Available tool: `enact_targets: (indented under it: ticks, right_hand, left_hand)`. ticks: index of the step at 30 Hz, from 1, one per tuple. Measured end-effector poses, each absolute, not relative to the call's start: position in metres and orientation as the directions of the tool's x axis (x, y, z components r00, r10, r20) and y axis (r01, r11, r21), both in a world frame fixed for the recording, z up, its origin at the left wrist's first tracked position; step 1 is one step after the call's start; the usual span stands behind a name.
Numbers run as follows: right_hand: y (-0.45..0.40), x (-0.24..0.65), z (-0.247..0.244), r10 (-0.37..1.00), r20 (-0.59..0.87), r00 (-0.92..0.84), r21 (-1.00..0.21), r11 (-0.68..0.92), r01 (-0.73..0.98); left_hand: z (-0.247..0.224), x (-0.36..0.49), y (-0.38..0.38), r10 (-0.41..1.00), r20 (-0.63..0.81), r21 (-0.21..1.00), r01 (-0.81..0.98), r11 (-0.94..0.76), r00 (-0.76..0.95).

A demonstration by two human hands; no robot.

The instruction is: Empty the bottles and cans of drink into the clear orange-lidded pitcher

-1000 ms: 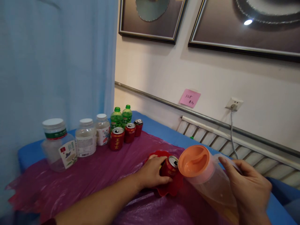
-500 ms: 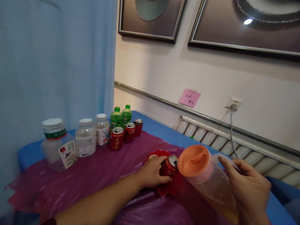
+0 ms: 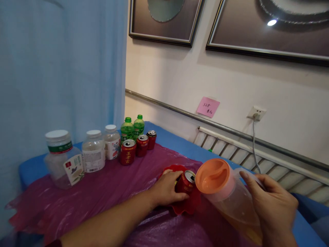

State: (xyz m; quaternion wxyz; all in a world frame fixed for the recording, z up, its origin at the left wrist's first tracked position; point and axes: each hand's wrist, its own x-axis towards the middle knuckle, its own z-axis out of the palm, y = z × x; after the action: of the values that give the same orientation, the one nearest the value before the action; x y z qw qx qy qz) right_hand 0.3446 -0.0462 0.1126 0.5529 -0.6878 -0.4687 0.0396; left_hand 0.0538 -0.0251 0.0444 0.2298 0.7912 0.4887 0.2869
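Observation:
My left hand [image 3: 169, 188] is wrapped round a red drink can [image 3: 186, 183], which stands in or over a red dish with a wavy rim [image 3: 182, 208]. The can's top is opened and it leans slightly. My right hand [image 3: 273, 202] grips the handle of a clear plastic pitcher [image 3: 236, 206] with an orange lid [image 3: 212, 176]. The pitcher tilts to the left, its lid close beside the can's top. Yellowish liquid lies in its lower part. Whether any liquid passes into the can I cannot tell.
Purple plastic sheeting [image 3: 108, 192] covers a blue surface [image 3: 177, 139]. At the back left stand several red cans [image 3: 128, 152], two green bottles [image 3: 127, 129] and three clear jars with white lids [image 3: 94, 151]. A radiator [image 3: 231, 151] runs along the wall; a blue curtain [image 3: 64, 68] hangs left.
Almost nothing differs. Both hands keep their hold on the can and the pitcher, with only a tiny shift of the view.

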Motion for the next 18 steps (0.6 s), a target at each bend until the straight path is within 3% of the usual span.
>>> enact_targets:
  ticks: [18]
  right_hand:
    - [-0.0460, 0.3434, 0.1119, 0.694, 0.468, 0.547, -0.787, 0.045, 0.615]
  left_hand:
    - [0.0418, 0.0532, -0.0243, 0.899, 0.239, 0.638, 0.639, -0.429, 0.366]
